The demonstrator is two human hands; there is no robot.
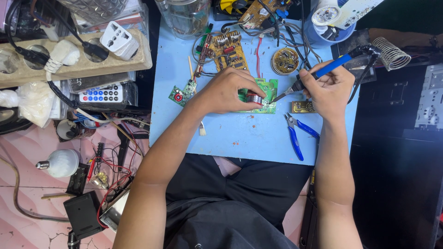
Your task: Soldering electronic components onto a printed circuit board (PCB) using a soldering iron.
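The right hand [328,90] grips a blue-handled soldering iron [323,71], tip on the green circuit board [265,94]; the left hand [228,90] pinches a component there; soldering is underway, the next move likely needing steady contact.

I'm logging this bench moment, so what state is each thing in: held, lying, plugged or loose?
Left hand: pressing on the green circuit board.
Right hand: gripping the blue soldering iron, tip at the board.
Blue pliers: lying on the blue table, jaws shut.
Coil stand: empty.
White bulb: loose on the floor.
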